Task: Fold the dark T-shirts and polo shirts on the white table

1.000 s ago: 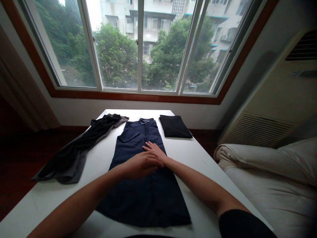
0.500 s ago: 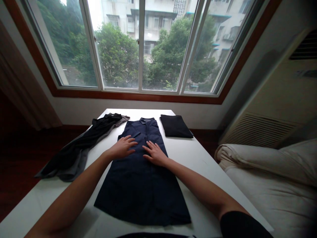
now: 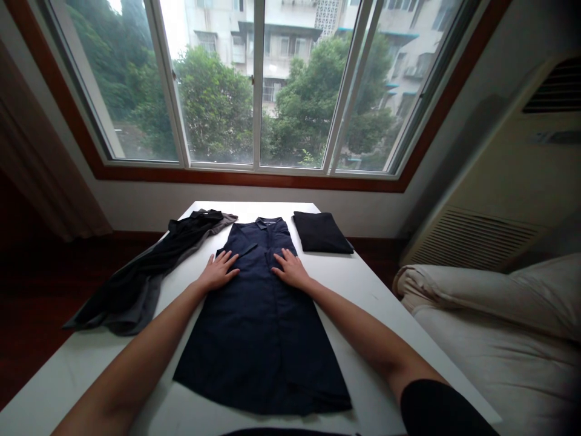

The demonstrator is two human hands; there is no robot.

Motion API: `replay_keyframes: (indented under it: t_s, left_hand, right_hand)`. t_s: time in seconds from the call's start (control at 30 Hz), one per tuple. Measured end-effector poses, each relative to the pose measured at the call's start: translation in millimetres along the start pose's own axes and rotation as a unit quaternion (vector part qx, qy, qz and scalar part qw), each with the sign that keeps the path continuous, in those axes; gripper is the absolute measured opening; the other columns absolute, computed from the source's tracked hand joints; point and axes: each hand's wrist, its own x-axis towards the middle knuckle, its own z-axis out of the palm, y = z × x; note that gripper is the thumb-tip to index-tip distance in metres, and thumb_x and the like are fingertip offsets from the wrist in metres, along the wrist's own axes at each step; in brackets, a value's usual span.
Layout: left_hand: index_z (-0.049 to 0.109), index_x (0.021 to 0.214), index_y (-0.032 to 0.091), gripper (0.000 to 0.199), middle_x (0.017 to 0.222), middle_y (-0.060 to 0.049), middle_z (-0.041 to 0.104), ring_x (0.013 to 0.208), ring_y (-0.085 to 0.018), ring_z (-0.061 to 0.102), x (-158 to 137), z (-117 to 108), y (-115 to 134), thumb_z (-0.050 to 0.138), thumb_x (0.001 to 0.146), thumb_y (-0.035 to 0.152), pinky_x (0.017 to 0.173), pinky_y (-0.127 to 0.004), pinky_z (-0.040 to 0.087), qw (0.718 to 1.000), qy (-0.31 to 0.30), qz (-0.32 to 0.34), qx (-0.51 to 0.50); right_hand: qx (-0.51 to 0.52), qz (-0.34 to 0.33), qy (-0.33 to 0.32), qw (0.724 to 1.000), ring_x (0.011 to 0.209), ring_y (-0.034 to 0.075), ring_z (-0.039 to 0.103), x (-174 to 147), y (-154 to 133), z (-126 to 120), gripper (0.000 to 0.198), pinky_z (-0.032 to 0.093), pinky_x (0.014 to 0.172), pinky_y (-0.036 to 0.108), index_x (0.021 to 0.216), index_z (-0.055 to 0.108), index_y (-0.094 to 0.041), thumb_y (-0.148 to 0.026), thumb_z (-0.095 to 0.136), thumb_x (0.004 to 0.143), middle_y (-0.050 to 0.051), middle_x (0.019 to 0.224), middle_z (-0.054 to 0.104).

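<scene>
A dark navy collared shirt (image 3: 261, 339) lies spread on the white table (image 3: 381, 315), its collar toward the window and its wide hem toward me. My left hand (image 3: 219, 270) rests on the shirt's left edge, palm down, with the fingers spread. On the right side of the shirt, my right hand (image 3: 291, 269) lies flat with its fingers apart. Neither hand grips the cloth. A narrow strip of the shirt's fabric sticks out just beyond my left fingertips. The hem has a small fold at its right corner.
Black and grey garments (image 3: 136, 284) lie in a loose pile along the table's left side, hanging over its edge. A folded black cloth (image 3: 322, 232) sits at the back right. To the right is a beige sofa (image 3: 490, 333). Behind the table is a window (image 3: 258, 91).
My hands have moved apart from the middle of the shirt toward its two sides. The shirt's front looks flatter between them. The other garments have stayed in place.
</scene>
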Motion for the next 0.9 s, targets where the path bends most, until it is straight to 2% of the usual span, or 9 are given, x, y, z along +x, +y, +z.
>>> replay_keyframes:
  t_s: [0.13, 0.3, 0.43, 0.9]
  left_hand:
    - [0.031, 0.168, 0.03, 0.075, 0.177, -0.009, 0.014, 0.163, -0.034, 0.013, 1, 3, -1, 0.032, 0.104, 0.069, 0.128, -0.059, 0.011, 1.0, -0.03, -0.005, -0.003]
    - [0.027, 0.169, 0.028, 0.079, 0.177, -0.01, 0.012, 0.164, -0.035, 0.009, -1, 6, 3, 0.026, 0.104, 0.073, 0.128, -0.059, 0.009, 0.999, -0.035, -0.005, 0.003]
    - [0.027, 0.169, 0.027, 0.081, 0.177, -0.011, 0.012, 0.164, -0.035, 0.008, -2, 7, 8, 0.024, 0.103, 0.074, 0.128, -0.058, 0.01, 0.999, -0.029, -0.014, 0.008]
    - [0.028, 0.169, 0.027, 0.082, 0.177, -0.011, 0.012, 0.163, -0.037, 0.009, 5, 8, 18, 0.024, 0.102, 0.075, 0.127, -0.064, 0.011, 0.999, -0.02, -0.047, -0.005]
  right_hand:
    - [-0.005, 0.006, 0.007, 1.0, 0.16, 0.031, 0.021, 12, -4, 1, 0.067, 0.021, 0.127, 0.049, 0.162, 0.045, -0.027, -0.062, 0.048, 0.104, 0.012, 0.172, 0.026]
    - [-0.006, 0.035, -0.014, 0.999, 0.161, 0.034, 0.014, 28, -7, 6, 0.075, 0.014, 0.127, 0.056, 0.167, 0.035, -0.028, -0.071, 0.037, 0.105, 0.013, 0.175, 0.018]
    - [-0.004, 0.03, -0.026, 0.999, 0.162, 0.033, 0.011, 30, -6, 10, 0.079, 0.008, 0.128, 0.056, 0.168, 0.031, -0.029, -0.074, 0.031, 0.104, 0.012, 0.175, 0.017]
    - [0.002, 0.019, -0.043, 0.999, 0.163, 0.031, 0.008, 40, 10, 7, 0.08, 0.005, 0.129, 0.053, 0.169, 0.028, -0.031, -0.076, 0.03, 0.103, 0.008, 0.176, 0.013]
